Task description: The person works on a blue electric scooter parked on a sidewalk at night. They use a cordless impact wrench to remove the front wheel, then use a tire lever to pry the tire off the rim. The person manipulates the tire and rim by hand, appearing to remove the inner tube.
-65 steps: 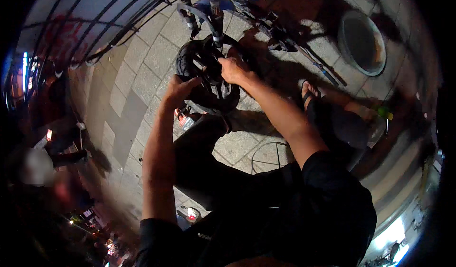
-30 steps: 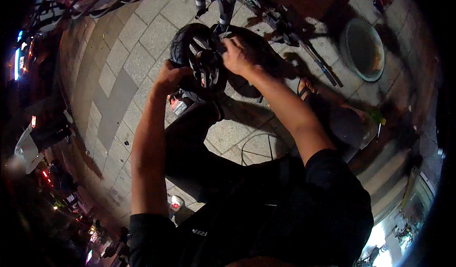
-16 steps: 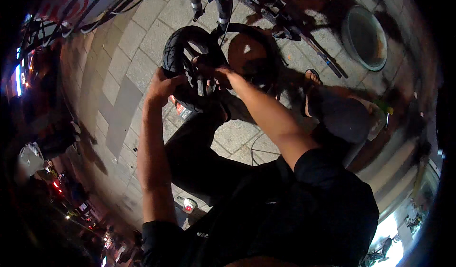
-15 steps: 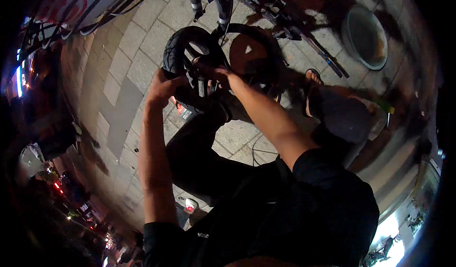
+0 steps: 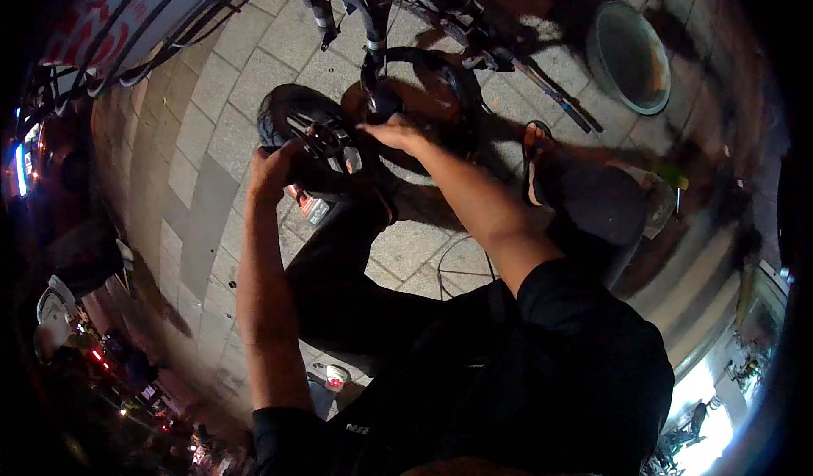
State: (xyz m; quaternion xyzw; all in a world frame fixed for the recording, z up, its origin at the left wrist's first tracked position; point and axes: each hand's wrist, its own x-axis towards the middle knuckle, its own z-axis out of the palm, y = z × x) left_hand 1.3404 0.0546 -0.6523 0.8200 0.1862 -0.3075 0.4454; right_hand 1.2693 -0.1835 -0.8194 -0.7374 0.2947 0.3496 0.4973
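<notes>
Paving slabs [image 5: 212, 112] lie open leftward; left hand [image 5: 273, 169] grips the small black wheel [image 5: 309, 141], right hand [image 5: 396, 131] seemingly pinches its hub [image 5: 326, 137] beside a bicycle fork [image 5: 373, 10].

Small black wheel [image 5: 315, 141] upright on pavement (thick tyre), w/ spokes.

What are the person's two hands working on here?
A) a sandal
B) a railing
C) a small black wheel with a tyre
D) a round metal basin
C: the left hand grips the tyre's rim and the right hand sits by the hub of the small black wheel; the metal basin lies untouched, off to the right.
</notes>
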